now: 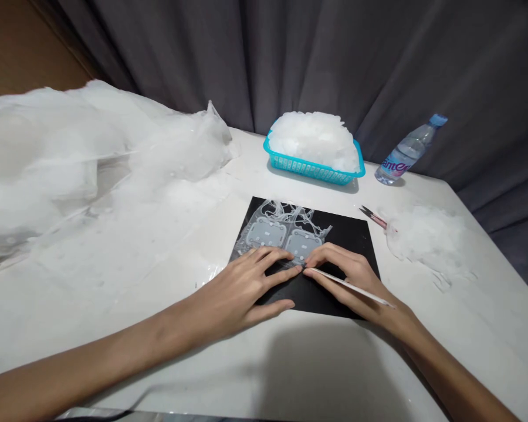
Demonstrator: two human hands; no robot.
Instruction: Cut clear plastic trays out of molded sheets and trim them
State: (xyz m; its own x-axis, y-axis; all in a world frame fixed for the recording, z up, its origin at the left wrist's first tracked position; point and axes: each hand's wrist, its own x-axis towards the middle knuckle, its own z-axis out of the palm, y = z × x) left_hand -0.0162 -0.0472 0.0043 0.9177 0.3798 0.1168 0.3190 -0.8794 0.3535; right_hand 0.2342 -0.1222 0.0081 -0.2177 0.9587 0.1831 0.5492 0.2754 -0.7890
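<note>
At far left, clear plastic bags (pixel 158 152) of whitish contents; possible slump toward the mat if nudged. Next, left hand (pixel 250 278), spread flat, with nothing grasped and fingertips at the near side of two grey rounded-square plates (pixel 264 234) on the black mat (pixel 345 231); possible skid under too light a press. Along the far side of the plates, loose film strands (pixel 286 210), liable to snag. Farther right, slim white tool (pixel 361 290) in the pinching grip of the right hand (pixel 354 272), tip hidden among the fingers. Chief hazard, by judgement: a slip into the left index finger, from such close fingertips.

Edges and room: open bench (pixel 193 234) between bags and mat; beyond the mat, turquoise basket (pixel 312 167), heaped above its rim; bare mat right of the plates; pink-handled scissors (pixel 376 218), with blades just beside the mat's far right corner; water bottle (pixel 405 153) behind; then film scraps (pixel 431 237), limiting rightward travel before the slanting bench edge.
</note>
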